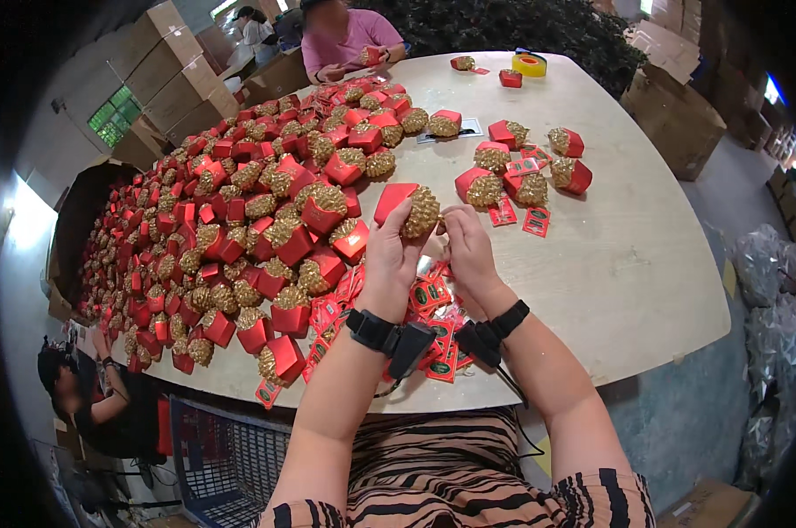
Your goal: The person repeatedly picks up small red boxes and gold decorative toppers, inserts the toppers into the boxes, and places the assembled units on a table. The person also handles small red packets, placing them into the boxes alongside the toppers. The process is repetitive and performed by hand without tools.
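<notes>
My left hand (pixel 389 255) is wrapped round a red box-shaped ornament with a bumpy gold top (pixel 421 213), held above the table with its gold end to the right. Close beside that gold end, the fingers of my right hand (pixel 471 249) are pinched together; what they hold, if anything, is too small to make out. Below my hands lies a loose pile of red printed tags (pixel 430 293), partly hidden by my wrists. Beyond my right hand sits a small group of the same ornaments (pixel 483 190), with red tags (pixel 536 221) beside them.
A large heap of red-and-gold ornaments (pixel 266 207) covers the table's left side. Yellow tape (pixel 529 63) stands at the far edge. One person in pink (pixel 350 40) sits across, another in black (pixel 108 405) at left. A blue plastic basket (pixel 226 458) is below the near edge.
</notes>
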Demonstrator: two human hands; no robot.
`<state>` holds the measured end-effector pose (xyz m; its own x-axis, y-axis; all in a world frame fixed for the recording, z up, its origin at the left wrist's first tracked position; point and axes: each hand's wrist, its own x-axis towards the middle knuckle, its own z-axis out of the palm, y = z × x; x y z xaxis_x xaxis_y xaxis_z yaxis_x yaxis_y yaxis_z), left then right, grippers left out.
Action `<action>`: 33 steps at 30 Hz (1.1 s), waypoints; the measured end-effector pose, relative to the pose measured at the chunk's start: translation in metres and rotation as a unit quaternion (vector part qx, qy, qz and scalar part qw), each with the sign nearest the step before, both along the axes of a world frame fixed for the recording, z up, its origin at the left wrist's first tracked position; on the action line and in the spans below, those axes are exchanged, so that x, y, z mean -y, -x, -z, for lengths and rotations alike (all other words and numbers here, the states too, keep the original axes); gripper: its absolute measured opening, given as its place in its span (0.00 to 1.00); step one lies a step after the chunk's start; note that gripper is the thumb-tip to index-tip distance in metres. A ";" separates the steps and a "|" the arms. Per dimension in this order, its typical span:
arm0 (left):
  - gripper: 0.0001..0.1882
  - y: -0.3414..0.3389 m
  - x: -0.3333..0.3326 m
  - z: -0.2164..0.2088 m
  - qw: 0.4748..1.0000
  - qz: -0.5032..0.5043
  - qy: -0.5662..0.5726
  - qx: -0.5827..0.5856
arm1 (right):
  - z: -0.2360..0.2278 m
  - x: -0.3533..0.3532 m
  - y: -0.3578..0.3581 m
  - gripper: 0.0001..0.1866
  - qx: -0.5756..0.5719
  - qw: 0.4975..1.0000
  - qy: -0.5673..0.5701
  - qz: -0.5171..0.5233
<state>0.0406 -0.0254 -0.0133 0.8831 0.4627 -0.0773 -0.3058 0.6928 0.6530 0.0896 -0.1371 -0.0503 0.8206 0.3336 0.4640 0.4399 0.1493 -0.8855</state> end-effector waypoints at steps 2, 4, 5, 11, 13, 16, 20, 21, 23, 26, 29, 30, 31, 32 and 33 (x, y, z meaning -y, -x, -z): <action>0.12 0.001 0.001 0.001 1.000 -0.003 0.011 -0.011 | 0.003 -0.001 -0.001 0.14 -0.001 1.000 -0.002 0.013; 0.12 0.002 0.002 0.001 1.000 -0.011 -0.004 -0.018 | 0.005 -0.002 -0.003 0.15 0.016 1.000 -0.012 0.021; 0.13 0.003 0.004 0.000 0.999 -0.017 -0.025 -0.019 | 0.006 -0.002 -0.003 0.15 0.025 0.999 -0.016 0.026; 0.13 0.004 0.010 0.004 0.998 -0.027 -0.055 -0.005 | 0.000 0.000 -0.002 0.15 0.003 0.998 -0.044 0.041; 0.13 0.004 0.012 0.005 0.998 -0.029 -0.055 -0.007 | 0.000 0.001 -0.003 0.15 0.000 0.999 -0.040 0.036; 0.14 0.006 0.011 0.007 0.997 -0.033 -0.069 0.006 | -0.003 0.000 0.000 0.15 -0.007 0.999 -0.032 0.029; 0.18 0.005 0.014 0.006 0.994 -0.049 -0.097 0.028 | -0.005 0.002 -0.001 0.15 -0.026 0.999 -0.030 0.023; 0.19 0.006 0.017 0.003 0.993 -0.048 -0.103 0.032 | -0.003 0.001 -0.002 0.15 -0.025 0.999 -0.043 0.018; 0.20 0.008 0.020 -0.005 0.988 -0.054 -0.143 0.034 | -0.002 0.002 -0.004 0.15 -0.037 0.998 -0.040 0.009; 0.22 0.011 0.017 -0.001 0.986 -0.058 -0.148 0.041 | -0.002 -0.001 0.002 0.16 -0.091 0.994 -0.052 -0.024; 0.23 0.013 0.018 0.001 0.987 -0.061 -0.140 0.048 | 0.004 -0.005 -0.001 0.16 -0.118 0.990 -0.058 -0.053; 0.23 0.015 0.020 0.000 0.988 -0.065 -0.135 0.048 | 0.001 -0.005 0.001 0.16 -0.121 0.989 -0.053 -0.063; 0.23 0.016 0.022 -0.001 0.987 -0.065 -0.139 0.051 | -0.003 -0.004 0.003 0.16 -0.154 0.984 -0.055 -0.070; 0.22 0.016 0.024 -0.003 0.986 -0.066 -0.143 0.054 | -0.007 -0.001 0.005 0.16 -0.188 0.977 -0.057 -0.076; 0.22 0.016 0.026 -0.008 0.985 -0.066 -0.147 0.060 | -0.014 0.002 0.006 0.16 -0.219 0.971 -0.058 -0.082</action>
<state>0.0250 -0.0512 -0.0051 0.8083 0.5613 0.1775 -0.4675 0.4286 0.7731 0.0834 -0.1389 -0.0358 0.8877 0.4432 0.1250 -0.0129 0.2952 -0.9554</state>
